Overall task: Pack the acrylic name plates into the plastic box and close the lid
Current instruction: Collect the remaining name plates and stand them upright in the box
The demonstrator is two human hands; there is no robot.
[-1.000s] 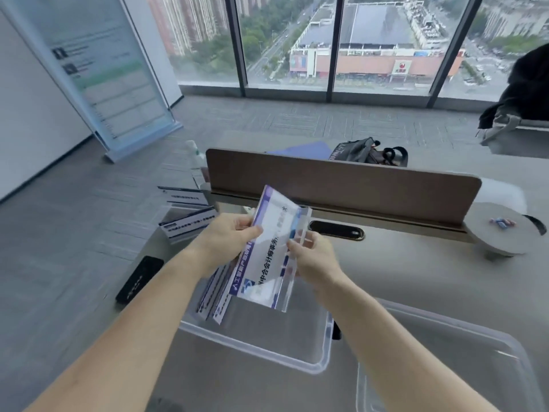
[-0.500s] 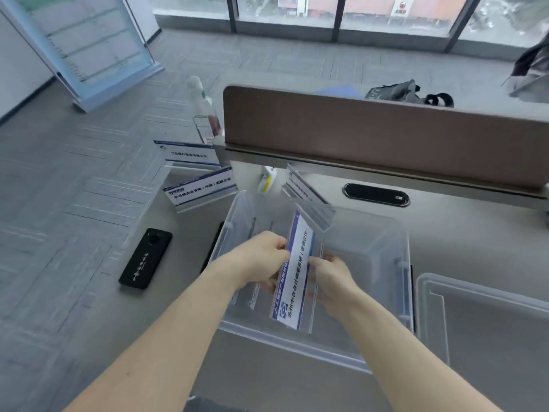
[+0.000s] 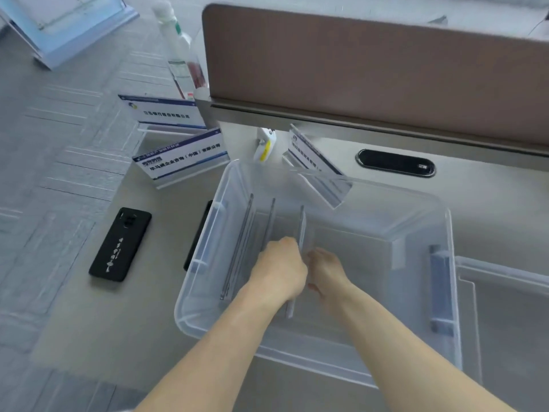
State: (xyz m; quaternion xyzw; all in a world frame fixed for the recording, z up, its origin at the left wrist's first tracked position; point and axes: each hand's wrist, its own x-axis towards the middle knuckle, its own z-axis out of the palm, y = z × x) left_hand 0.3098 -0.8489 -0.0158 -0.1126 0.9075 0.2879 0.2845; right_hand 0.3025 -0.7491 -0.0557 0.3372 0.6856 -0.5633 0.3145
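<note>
both hands lowering a name plate into the clear box

the left hand and the right hand are inside the clear rectangular plastic box, which stands open on the pale grey worktop. between them they hold one thin acrylic name plate, standing on edge; each grip is closed on it from its own side, left fingers curled over the near part, right fingers pressed to the other face. further acrylic plates stand on edge in the box, left of the held one and close to the left wall. the clear plastic lid lies on the worktop just right of the box. three plates are outside the box: a white and blue printed name plate just beyond the box's far-left corner, another printed plate behind it, and a tilted plate leaning over the far rim. a black phone lies flat on the worktop, left of the box and apart from it. a brown partition panel runs along the far edge, with a clear bottle near its left end.
</note>
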